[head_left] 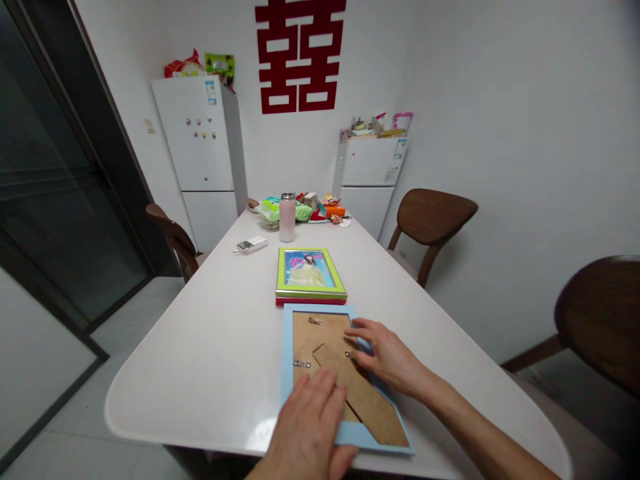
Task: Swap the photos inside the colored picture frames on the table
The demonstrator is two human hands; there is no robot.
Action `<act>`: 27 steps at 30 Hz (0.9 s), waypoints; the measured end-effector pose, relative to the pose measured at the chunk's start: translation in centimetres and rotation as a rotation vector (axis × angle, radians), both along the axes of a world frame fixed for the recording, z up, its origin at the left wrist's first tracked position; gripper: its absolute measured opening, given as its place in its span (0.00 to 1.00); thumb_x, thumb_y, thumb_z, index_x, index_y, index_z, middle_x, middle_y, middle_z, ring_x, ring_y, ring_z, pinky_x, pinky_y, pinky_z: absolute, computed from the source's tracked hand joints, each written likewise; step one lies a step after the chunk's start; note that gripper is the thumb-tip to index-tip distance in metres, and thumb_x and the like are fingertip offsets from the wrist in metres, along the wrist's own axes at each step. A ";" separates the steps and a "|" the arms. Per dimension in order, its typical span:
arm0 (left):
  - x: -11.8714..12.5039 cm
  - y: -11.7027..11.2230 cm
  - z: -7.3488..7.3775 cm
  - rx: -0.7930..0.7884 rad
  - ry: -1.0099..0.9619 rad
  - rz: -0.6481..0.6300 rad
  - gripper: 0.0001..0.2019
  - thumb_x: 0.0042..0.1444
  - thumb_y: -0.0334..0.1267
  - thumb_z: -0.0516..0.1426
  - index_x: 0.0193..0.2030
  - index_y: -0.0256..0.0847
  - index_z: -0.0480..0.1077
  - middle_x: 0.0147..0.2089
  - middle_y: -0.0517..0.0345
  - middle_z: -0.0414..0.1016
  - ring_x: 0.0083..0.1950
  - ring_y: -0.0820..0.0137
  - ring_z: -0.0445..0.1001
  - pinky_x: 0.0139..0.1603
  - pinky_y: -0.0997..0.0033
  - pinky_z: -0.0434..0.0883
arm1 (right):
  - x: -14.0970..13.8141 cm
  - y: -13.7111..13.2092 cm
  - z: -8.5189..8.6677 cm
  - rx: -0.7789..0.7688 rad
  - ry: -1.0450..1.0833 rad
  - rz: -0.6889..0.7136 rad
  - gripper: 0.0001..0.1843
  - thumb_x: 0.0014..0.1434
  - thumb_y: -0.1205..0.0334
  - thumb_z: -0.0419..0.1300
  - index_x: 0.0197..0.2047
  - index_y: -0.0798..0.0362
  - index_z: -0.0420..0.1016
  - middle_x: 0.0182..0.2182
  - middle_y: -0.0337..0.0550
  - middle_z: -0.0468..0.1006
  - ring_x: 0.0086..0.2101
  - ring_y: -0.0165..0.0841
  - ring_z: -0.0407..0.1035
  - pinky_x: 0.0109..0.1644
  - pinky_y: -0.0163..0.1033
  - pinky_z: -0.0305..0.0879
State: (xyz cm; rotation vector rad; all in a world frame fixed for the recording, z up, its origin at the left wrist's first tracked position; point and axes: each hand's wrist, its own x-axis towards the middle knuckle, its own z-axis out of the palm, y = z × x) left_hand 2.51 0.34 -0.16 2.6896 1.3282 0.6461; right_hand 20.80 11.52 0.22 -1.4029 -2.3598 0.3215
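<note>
A light blue picture frame (287,339) lies face down at the near end of the table, its brown backing board (327,327) showing. On the board are small metal hangers (301,364) and a brown stand flap (383,417). My left hand (313,420) rests over the lower left of the backing with its fingers stretched out. At the right side my right hand (383,353) has its fingers apart, touching the backing and the frame's edge near a metal clip. Just beyond, a green picture frame (311,292) with a picture of a figure in a pale dress lies on a red frame (310,302).
A white table (225,360) carries a pink bottle (287,219), a small silver device (251,245) and a heap of snack packets (270,212) farther back. Wooden chairs (434,217) stand along both sides. Two white refrigerators (195,143) are against the far wall.
</note>
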 end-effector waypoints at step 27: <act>-3.7 2.6 -3.2 -0.133 -0.156 0.315 0.31 0.45 0.52 0.52 0.54 0.37 0.53 0.60 0.43 0.51 0.58 0.56 0.54 0.54 0.53 0.57 | -4.0 -5.9 0.1 0.106 0.041 0.123 0.08 0.50 0.59 0.55 0.34 0.48 0.73 0.39 0.38 0.69 0.41 0.33 0.57 0.46 0.43 0.51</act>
